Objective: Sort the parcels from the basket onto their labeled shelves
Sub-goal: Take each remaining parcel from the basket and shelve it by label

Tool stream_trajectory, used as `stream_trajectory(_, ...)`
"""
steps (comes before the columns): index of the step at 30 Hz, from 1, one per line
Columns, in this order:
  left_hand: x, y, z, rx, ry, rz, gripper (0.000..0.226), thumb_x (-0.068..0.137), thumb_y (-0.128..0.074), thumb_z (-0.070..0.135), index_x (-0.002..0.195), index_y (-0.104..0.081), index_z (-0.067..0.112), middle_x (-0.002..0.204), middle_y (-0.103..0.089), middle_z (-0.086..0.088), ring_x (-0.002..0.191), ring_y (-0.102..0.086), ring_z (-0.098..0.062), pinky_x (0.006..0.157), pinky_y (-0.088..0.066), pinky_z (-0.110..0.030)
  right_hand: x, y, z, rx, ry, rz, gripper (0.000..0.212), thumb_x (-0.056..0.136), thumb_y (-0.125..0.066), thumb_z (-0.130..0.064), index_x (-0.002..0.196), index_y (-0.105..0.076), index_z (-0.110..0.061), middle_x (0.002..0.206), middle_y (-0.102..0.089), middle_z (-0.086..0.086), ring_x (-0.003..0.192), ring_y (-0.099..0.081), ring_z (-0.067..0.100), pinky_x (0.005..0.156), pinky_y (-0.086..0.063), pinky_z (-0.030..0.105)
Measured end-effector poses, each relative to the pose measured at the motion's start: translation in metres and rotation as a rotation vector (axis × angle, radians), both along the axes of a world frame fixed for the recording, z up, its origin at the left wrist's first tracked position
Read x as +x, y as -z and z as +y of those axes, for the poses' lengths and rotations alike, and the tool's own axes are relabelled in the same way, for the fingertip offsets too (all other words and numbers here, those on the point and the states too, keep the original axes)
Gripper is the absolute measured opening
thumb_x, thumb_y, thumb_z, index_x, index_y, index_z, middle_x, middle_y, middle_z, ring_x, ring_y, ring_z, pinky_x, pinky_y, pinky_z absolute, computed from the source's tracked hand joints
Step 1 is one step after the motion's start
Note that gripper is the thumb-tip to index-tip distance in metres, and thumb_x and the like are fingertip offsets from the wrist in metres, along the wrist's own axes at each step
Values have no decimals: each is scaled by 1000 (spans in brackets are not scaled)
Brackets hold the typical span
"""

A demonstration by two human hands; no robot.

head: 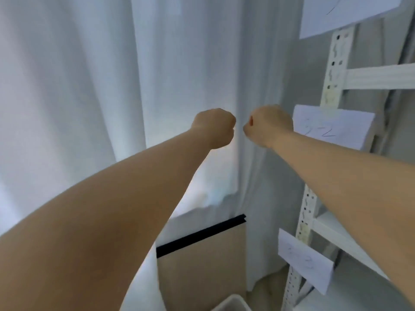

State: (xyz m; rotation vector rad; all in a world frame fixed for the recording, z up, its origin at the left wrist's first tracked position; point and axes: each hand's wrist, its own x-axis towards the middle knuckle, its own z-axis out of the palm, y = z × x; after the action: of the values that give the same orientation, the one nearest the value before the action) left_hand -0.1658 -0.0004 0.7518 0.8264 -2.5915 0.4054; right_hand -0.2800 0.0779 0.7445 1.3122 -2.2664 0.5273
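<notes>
Both my arms stretch straight out in front of me. My left hand (214,127) and my right hand (268,126) are closed into fists, side by side and a small gap apart, with nothing in them. They hover in front of a white curtain (112,86). A white metal shelf rack (332,70) stands to the right, with paper labels taped to its upright: one at the top (345,14), one beside my right hand (332,126) and one lower down (305,261). A white basket corner (231,304) shows at the bottom edge. No parcel is in view.
A beige wall panel with a black strip (199,236) sits below the curtain. White shelf boards (379,78) run off to the right, a lower one (332,230) passing under my right forearm. The floor (271,288) shows beside the rack's foot.
</notes>
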Motion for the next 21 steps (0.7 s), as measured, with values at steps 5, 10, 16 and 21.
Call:
stream_trajectory(5, 77, 109, -62, 153, -174, -137, 24, 94, -43, 22, 109, -61, 18, 113, -62, -2, 102, -56, -24, 74, -41, -30, 70, 108, -73, 200, -185, -110, 23, 91, -42, -23, 102, -59, -12, 109, -59, 9, 109, -47, 30, 76, -33, 31)
stream_trajectory(10, 119, 224, -80, 278, -260, -363, 33, 94, -42, 15, 124, -56, 19, 117, -60, -2, 109, -55, -24, 70, -40, -32, 105, 211, -111, 480, -337, -115, 30, 94, -41, -27, 113, -58, -10, 117, -56, 11, 115, -44, 30, 83, -36, 34)
stream_trajectory(16, 120, 305, -93, 450, -346, -395, 31, 94, -41, 13, 118, -60, 20, 104, -59, -2, 90, -56, -21, 61, -36, -29, 105, 297, -150, 650, -456, -139, 31, 94, -44, -29, 114, -61, -11, 119, -59, 13, 118, -45, 33, 82, -35, 35)
stream_trajectory(21, 116, 389, -88, 615, -397, -445, 34, 95, -41, 11, 126, -54, 15, 120, -57, -7, 109, -54, -27, 72, -43, -35, 93, 384, -162, 786, -528, -158, 33, 93, -47, -30, 115, -62, -11, 119, -60, 14, 116, -48, 34, 80, -39, 37)
